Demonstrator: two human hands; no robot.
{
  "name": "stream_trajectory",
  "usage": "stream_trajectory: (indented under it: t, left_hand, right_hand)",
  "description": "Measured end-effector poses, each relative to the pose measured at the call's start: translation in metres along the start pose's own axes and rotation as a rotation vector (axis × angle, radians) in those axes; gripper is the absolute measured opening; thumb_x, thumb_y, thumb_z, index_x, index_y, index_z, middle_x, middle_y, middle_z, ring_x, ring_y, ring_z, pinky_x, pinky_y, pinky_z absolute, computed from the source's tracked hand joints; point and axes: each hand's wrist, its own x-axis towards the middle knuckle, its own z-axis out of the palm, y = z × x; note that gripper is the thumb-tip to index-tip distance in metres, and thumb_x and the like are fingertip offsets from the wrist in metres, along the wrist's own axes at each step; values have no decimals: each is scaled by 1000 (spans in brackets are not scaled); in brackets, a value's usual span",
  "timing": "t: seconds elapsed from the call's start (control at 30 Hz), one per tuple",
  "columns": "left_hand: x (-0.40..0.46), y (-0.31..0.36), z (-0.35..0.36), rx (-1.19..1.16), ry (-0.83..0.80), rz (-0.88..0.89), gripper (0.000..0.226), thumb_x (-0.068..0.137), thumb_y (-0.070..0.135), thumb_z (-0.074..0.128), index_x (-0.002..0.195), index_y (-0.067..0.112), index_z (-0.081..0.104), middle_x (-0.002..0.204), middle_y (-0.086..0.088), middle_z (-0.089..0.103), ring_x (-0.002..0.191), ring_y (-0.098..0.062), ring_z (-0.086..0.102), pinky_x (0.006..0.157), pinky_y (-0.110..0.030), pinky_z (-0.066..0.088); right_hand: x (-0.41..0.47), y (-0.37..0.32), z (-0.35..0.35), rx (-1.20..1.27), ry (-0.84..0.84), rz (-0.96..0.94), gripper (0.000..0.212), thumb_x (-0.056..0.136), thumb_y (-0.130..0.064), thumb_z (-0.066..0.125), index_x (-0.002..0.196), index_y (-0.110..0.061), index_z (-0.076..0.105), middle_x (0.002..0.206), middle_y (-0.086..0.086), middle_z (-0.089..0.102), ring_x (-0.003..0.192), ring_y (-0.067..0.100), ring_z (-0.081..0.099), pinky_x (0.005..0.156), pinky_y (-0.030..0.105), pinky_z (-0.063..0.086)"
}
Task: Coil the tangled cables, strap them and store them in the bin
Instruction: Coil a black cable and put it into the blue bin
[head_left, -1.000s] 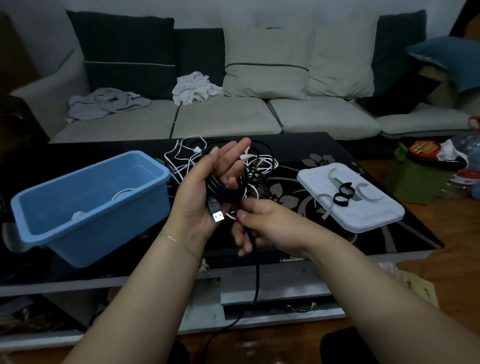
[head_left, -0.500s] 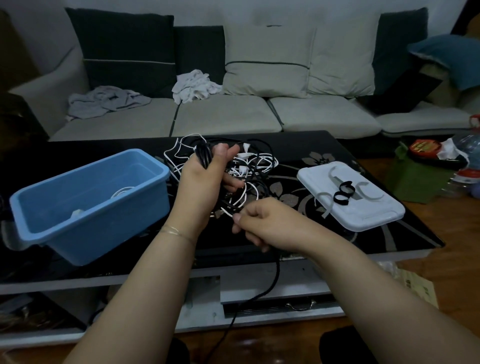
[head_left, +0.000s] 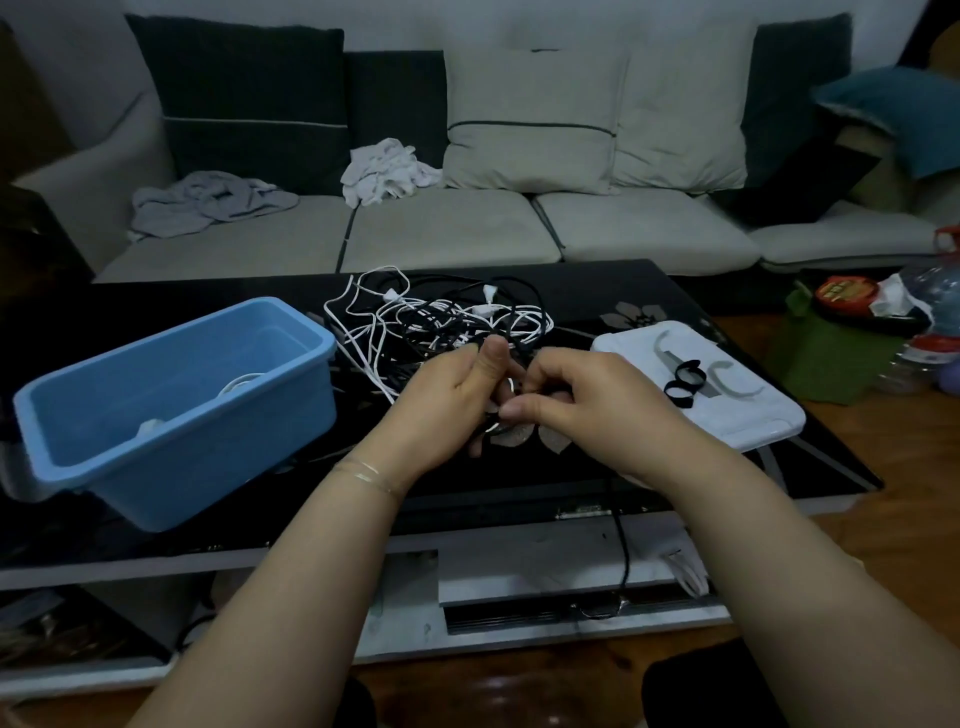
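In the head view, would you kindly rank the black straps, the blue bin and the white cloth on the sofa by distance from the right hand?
1. Black straps, on the white lid just right of the right hand.
2. Blue bin, far left.
3. White cloth, behind on the sofa.

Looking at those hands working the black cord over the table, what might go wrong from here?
Both the left hand and right hand grip a black cable whose tail hangs off the table edge; it could snag below. The tangled pile lies right behind, so loops might catch and drag it. The straps sit on the white lid, so reaching one could loosen the coil.
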Motion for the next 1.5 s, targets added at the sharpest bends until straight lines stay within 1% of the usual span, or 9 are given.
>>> stream_trajectory:
  t: [0.1, 0.17, 0.27, 0.53, 0.73, 0.9, 1.07, 1.2, 1.5]
  left_hand:
    - [0, -1, 1, -3, -96, 39, 68, 87, 73, 31, 80, 10, 55, 56, -2, 66, 39, -17, 51, 45, -19, 36]
    - [0, -1, 1, -78, -136, 22, 59, 83, 67, 52, 81, 9, 54, 52, -2, 61, 38, -16, 48, 43, -20, 36]
    - [0, 5, 4, -181, -175, -16, 31, 85, 34, 69, 84, 7, 54, 45, 3, 50, 38, -15, 44, 39, -22, 36]
    - [-3, 9, 4, -189, -208, -37, 17, 93, 16, 61, 81, 8, 51, 43, 4, 45, 35, -14, 38, 37, -22, 32]
    - [1, 3, 9, 105, -139, -2, 17, 90, 23, 58, 89, 6, 56, 53, 9, 49, 40, 0, 43, 50, -28, 35]
    - [-4, 10, 7, -2, -167, 49, 35, 97, 37, 51, 81, 6, 51, 51, 7, 50, 39, -10, 44, 44, -23, 36]
    - [-7, 9, 12, -108, -227, 48, 47, 97, 46, 43, 96, 1, 55, 52, -1, 49, 41, -15, 43, 45, -25, 35]
    - [-8, 8, 14, -197, -234, 53, 43, 90, 50, 39, 97, 14, 62, 51, 6, 48, 46, -18, 45, 45, -26, 38]
    - [-7, 15, 12, -851, -196, 61, 62, 94, 47, 28, 100, -5, 61, 47, 0, 42, 31, -9, 31, 38, -18, 28]
  right_hand:
    - [2, 4, -3, 282, -5, -64, 12, 86, -22, 68, 84, -21, 56, 79, -5, 65, 77, 12, 63, 72, 41, 52]
    - [2, 5, -6, 358, 20, -114, 9, 89, -12, 64, 91, -18, 57, 84, -1, 63, 80, 10, 61, 74, 31, 52]
    - [3, 4, -5, 453, 50, -164, 15, 89, -4, 62, 91, -18, 57, 84, -9, 60, 78, -3, 57, 72, 14, 46]
    - [5, 8, -5, 531, 122, -185, 16, 89, -4, 62, 86, -19, 63, 80, -9, 63, 76, -3, 59, 70, 14, 48]
    - [5, 5, -5, 556, 170, -224, 19, 88, -2, 63, 83, -20, 63, 76, -9, 64, 75, 0, 59, 70, 15, 48]
    - [8, 7, -3, 652, 176, -166, 12, 88, -5, 63, 85, -16, 59, 65, -15, 61, 66, -2, 56, 60, 13, 45]
    - [14, 14, -4, 617, 184, -122, 9, 88, -13, 63, 82, -18, 59, 70, -8, 62, 71, 7, 56, 69, 22, 46]
    - [17, 19, -7, 673, 183, -94, 10, 93, -10, 55, 84, -12, 59, 71, -6, 61, 60, -4, 53, 62, 12, 42]
    - [24, 26, 11, 832, 155, 8, 19, 98, -15, 47, 81, -10, 53, 52, -6, 43, 45, 4, 38, 46, 17, 35]
